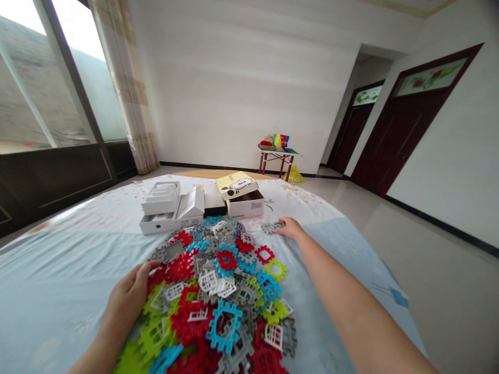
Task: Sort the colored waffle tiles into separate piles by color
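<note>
A heap of interlocking plastic building pieces [225,326] in red, blue, grey, lime and white spreads over the tablecloth before me. My left hand [130,288] lies against the heap's left side, its fingers stretched toward a red building piece [181,266]; some fingertips are hidden. Out beyond the heap's right edge, my right hand [291,228] pinches a flat grey building piece [268,227] with notched edges, low over the cloth. Small white window-shaped pieces [208,281] lie on top of the heap.
Behind the heap stand open white boxes [171,224] and a box with a yellow cartoon lid [237,184]. The round table wears a pale blue and white cloth [70,280]. A small side table [277,152] with colourful items is by the far wall.
</note>
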Demonstrator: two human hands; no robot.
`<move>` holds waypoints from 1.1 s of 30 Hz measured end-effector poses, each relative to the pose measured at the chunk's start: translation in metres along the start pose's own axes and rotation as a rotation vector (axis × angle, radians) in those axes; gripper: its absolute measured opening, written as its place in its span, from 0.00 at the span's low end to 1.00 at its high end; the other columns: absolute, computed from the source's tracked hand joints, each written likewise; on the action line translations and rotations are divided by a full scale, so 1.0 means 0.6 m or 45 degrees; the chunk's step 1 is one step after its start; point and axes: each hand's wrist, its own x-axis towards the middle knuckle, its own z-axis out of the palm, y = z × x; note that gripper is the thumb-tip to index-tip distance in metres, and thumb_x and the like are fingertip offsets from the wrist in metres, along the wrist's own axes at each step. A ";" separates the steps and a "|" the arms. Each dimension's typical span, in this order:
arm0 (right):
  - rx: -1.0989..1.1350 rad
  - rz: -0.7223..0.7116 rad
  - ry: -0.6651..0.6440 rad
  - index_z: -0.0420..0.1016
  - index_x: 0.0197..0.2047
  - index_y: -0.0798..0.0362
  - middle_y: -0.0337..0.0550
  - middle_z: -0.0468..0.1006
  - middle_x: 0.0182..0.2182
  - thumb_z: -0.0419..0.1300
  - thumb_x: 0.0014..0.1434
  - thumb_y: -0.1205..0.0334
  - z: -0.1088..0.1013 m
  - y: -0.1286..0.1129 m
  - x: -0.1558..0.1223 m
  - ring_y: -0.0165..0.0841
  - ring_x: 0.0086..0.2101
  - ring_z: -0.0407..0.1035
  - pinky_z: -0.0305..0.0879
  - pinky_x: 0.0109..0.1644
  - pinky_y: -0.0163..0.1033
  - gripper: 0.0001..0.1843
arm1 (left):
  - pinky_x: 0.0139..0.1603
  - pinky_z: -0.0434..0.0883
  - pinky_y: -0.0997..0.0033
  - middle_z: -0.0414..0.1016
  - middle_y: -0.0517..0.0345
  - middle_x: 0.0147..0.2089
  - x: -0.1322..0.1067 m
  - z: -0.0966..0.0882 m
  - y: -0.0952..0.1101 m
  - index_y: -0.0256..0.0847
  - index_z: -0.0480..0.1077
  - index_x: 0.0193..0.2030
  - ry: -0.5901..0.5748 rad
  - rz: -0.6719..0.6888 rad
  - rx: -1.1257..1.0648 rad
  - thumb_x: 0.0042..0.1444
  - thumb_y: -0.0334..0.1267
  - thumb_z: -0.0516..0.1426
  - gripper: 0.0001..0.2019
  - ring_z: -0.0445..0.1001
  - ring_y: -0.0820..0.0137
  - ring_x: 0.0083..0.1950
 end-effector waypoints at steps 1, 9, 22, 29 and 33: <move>0.007 -0.014 -0.018 0.73 0.40 0.53 0.45 0.75 0.35 0.67 0.34 0.58 0.000 -0.001 -0.002 0.36 0.37 0.69 0.64 0.42 0.40 0.25 | 0.42 0.67 0.70 0.77 0.53 0.37 0.000 0.000 0.001 0.38 0.73 0.37 0.008 0.008 0.001 0.48 0.51 0.43 0.24 0.72 0.62 0.41; -0.163 0.211 0.074 0.69 0.47 0.54 0.52 0.72 0.42 0.63 0.38 0.50 -0.009 -0.016 -0.012 0.40 0.43 0.67 0.62 0.44 0.41 0.31 | 0.37 0.68 0.70 0.77 0.53 0.36 -0.001 -0.001 0.003 0.38 0.73 0.37 0.030 0.028 -0.001 0.48 0.51 0.43 0.25 0.73 0.62 0.40; -0.253 -0.105 -0.070 0.72 0.46 0.40 0.42 0.66 0.52 0.56 0.48 0.45 -0.007 -0.060 -0.042 0.43 0.52 0.56 0.53 0.51 0.48 0.21 | 0.42 0.67 0.69 0.77 0.54 0.37 0.000 0.001 0.000 0.39 0.73 0.37 0.003 0.028 -0.028 0.49 0.51 0.43 0.23 0.72 0.63 0.42; -0.328 -0.147 -0.150 0.71 0.46 0.39 0.40 0.71 0.46 0.54 0.51 0.45 -0.009 -0.072 -0.062 0.40 0.48 0.60 0.56 0.48 0.44 0.20 | 0.35 0.68 0.71 0.76 0.54 0.38 -0.001 -0.001 -0.003 0.37 0.72 0.41 -0.033 -0.033 -0.006 0.49 0.51 0.44 0.25 0.72 0.63 0.39; -0.298 -0.155 -0.065 0.71 0.47 0.41 0.42 0.70 0.48 0.53 0.51 0.45 -0.018 -0.062 -0.068 0.40 0.49 0.59 0.55 0.49 0.44 0.21 | 0.39 0.67 0.71 0.76 0.55 0.38 -0.001 0.000 -0.009 0.38 0.72 0.40 -0.022 -0.013 -0.005 0.49 0.51 0.44 0.24 0.72 0.63 0.40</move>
